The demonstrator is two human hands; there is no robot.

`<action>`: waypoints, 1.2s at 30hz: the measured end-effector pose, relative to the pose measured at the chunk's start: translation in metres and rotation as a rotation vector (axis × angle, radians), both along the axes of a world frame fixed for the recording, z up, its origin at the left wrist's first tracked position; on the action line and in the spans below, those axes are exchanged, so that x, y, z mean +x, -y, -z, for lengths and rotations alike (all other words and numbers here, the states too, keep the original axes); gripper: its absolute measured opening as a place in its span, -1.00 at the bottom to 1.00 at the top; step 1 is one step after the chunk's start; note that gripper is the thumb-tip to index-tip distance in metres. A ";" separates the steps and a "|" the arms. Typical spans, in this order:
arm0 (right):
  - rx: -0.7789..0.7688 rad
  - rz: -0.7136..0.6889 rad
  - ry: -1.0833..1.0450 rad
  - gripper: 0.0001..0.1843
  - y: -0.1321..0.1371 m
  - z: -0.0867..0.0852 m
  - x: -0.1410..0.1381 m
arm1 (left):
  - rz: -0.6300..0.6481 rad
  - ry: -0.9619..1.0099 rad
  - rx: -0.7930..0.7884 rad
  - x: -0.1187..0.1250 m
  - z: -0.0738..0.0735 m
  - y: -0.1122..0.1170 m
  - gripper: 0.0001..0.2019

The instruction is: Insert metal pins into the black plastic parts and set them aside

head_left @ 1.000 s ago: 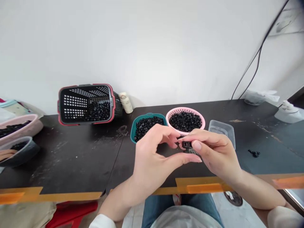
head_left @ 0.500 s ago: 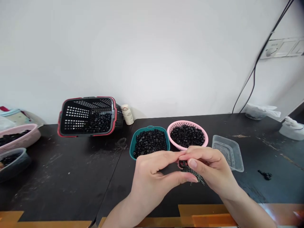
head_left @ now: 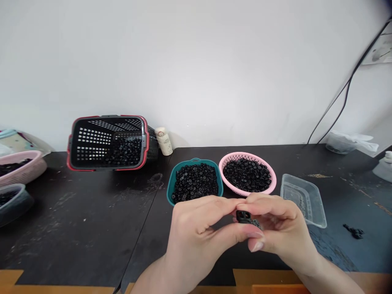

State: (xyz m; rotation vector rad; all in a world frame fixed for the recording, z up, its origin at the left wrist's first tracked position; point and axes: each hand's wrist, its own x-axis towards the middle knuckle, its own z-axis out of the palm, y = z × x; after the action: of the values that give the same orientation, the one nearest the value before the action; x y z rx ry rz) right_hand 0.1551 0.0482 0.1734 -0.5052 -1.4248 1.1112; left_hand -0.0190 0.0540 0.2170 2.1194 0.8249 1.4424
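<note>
My left hand (head_left: 196, 239) pinches a small black plastic piece with two holes, which looks like a cord lock (head_left: 243, 216), between thumb and forefinger. My right hand (head_left: 283, 228) meets it from the other side, its fingertips touching the piece and my left fingers. A clump of thin greyish metal bits, resembling small springs (head_left: 255, 223), shows partly in my right hand; the fingers hide the rest. Just beyond my hands stand a teal basket (head_left: 169, 188) of small round black parts and a pink basket (head_left: 273, 183) of black plastic parts.
A black basket with a red rim (head_left: 70, 149) lies tipped, with black parts inside, beside a white bottle (head_left: 164, 141). To the right are a clear plastic tub (head_left: 320, 204) and a few loose black pieces (head_left: 353, 231). More containers, including a pink basket (head_left: 33, 168), stand far left.
My right thumb has moved down beside my left thumb. The black piece now shows its two holes more plainly, and less of the metal clump is visible. The view has shifted slightly.
</note>
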 end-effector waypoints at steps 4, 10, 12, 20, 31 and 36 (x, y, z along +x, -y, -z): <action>0.065 0.068 0.002 -0.59 0.003 0.000 -0.005 | 0.010 0.005 -0.015 -0.002 -0.001 0.001 -0.82; 0.133 0.105 -0.008 -0.57 0.006 0.001 -0.011 | 0.064 -0.002 -0.127 -0.003 -0.005 0.005 -0.87; 0.133 0.120 -0.031 -0.58 0.007 0.002 -0.013 | 0.068 -0.014 -0.166 -0.002 -0.005 0.006 -0.86; 0.133 0.096 -0.037 -0.56 0.011 0.001 -0.014 | 0.102 -0.006 -0.201 -0.007 -0.003 0.005 -0.85; 0.147 -0.029 -0.044 -0.71 0.001 0.001 0.001 | -0.139 -0.013 0.176 0.001 0.006 0.001 -0.61; 0.090 0.028 -0.105 -0.68 -0.002 0.004 0.002 | -0.008 -0.174 0.192 0.002 0.008 0.008 -0.73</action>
State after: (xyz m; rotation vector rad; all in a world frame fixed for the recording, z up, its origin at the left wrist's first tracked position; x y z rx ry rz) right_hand 0.1570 0.0502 0.1698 -0.3957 -1.3657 1.0312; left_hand -0.0175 0.0461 0.2092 2.4162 0.7848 1.4051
